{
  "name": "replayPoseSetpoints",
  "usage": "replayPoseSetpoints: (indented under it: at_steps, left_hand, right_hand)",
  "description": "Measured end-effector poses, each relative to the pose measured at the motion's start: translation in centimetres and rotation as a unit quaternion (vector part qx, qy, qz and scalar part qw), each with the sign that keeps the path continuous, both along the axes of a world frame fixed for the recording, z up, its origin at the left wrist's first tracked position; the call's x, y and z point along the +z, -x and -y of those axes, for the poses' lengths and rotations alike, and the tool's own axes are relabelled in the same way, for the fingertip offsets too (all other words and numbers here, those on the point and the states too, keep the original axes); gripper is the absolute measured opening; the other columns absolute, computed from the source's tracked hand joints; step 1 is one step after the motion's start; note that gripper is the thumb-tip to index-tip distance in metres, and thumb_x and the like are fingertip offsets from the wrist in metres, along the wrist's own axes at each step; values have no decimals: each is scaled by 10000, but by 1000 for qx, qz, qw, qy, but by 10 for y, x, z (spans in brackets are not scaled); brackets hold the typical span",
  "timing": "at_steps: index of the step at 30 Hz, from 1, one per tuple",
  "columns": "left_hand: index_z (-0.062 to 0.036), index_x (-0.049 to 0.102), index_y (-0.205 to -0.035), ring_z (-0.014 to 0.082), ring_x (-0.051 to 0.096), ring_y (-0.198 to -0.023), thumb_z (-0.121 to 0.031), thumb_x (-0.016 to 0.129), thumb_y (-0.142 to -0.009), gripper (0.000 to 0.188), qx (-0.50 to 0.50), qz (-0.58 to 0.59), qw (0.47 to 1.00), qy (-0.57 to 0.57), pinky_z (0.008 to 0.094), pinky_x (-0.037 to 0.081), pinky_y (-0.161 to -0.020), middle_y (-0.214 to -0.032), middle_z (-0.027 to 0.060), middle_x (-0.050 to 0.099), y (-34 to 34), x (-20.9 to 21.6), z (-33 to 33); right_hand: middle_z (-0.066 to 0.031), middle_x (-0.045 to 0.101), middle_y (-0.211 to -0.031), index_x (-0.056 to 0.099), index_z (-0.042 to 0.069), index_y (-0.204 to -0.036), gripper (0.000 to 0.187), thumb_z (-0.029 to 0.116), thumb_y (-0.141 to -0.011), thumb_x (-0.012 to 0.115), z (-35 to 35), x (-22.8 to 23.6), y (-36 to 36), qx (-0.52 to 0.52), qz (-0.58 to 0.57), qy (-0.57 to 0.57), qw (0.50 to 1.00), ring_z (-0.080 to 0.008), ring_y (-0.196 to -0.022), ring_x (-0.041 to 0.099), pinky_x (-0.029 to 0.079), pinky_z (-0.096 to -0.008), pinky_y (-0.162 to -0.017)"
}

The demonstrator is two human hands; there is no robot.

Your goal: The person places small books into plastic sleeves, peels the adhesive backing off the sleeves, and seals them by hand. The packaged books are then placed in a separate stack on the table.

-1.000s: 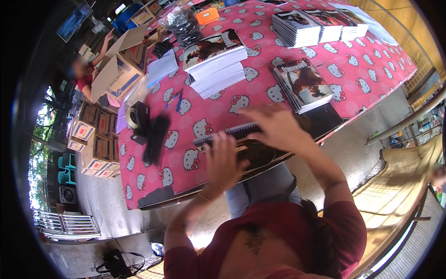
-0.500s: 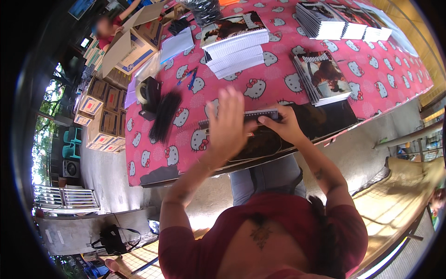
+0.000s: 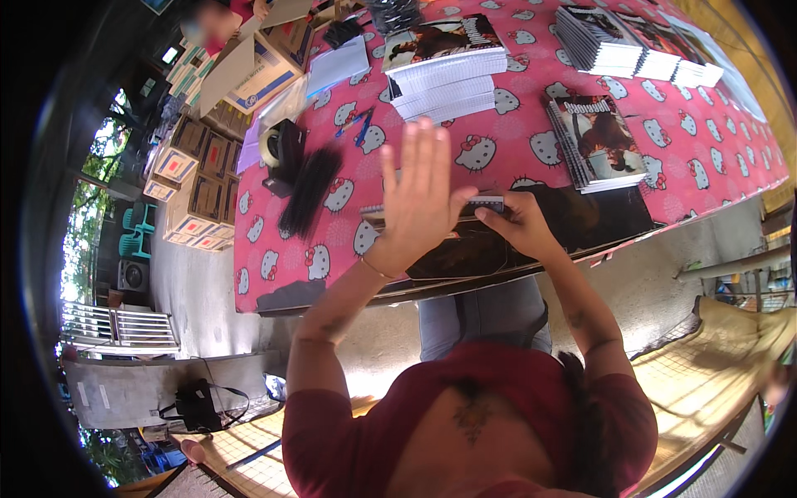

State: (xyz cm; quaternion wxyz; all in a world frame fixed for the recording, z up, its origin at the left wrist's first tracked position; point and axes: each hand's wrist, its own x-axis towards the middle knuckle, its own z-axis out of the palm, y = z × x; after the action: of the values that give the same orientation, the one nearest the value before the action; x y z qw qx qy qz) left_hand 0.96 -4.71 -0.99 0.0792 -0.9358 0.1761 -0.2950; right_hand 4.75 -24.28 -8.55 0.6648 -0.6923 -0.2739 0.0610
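A spiral-bound notebook (image 3: 490, 202) stands on edge near the table's front, its wire-bound spine facing up. My right hand (image 3: 523, 226) grips its right end, with the thumb on the near side and the fingers behind. My left hand (image 3: 418, 199) is held flat over the notebook's left part, fingers stretched out and away from me. It hides the middle of the spine; whether its palm touches the spine I cannot tell. Beneath lies a dark board (image 3: 594, 217) along the table edge. Left of my left hand rests a bundle of black binding coils (image 3: 310, 192).
Stacked notebooks (image 3: 452, 79) stand beyond my hands, with a smaller pile (image 3: 599, 145) at right and more stacks (image 3: 602, 46) at far right. A tape dispenser (image 3: 285, 153) and a blue-handled tool (image 3: 357, 129) lie left. Cartons (image 3: 257, 79) and another person (image 3: 217, 26) are at far left.
My left hand, blurred before, now shows sharply with its fingers straighter. My right hand keeps its grip on the notebook. The whole view has shifted slightly.
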Motion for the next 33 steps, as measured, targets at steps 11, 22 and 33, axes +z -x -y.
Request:
replayPoseSetpoints:
  at_steps: [11, 22, 33]
  left_hand:
    - [75, 374, -1510, 431, 272, -1520, -459, 552, -984, 771, -127, -154, 979, 43, 615, 174, -1202, -1593, 297, 336, 39, -40, 11]
    - [10, 523, -1379, 335, 538, -1328, -356, 658, -955, 576, -134, -58, 974, 173, 577, 248, -1187, -1387, 193, 583, 19, -3, 13]
    - [-94, 705, -965, 241, 703, -855, -196, 693, -948, 105, -175, -90, 959, 203, 523, 304, -1161, -861, 51, 724, 7, 5, 2]
  right_hand:
    - [-62, 689, -774, 719, 4, -1148, 250, 62, -905, 727, -3, 4, 6, -34, 62, -15, 997, -63, -643, 525, 435, -249, -582]
    - [-96, 740, -961, 688, -13, -1201, 287, 18, -917, 713, 11, 20, 8, 4, 25, -41, 999, -91, -829, 663, 534, -269, -745]
    - [-72, 703, -862, 681, -43, -940, 80, -39, -862, 697, 33, 74, -31, 111, 90, 105, 984, -119, -814, 674, 568, -283, -755]
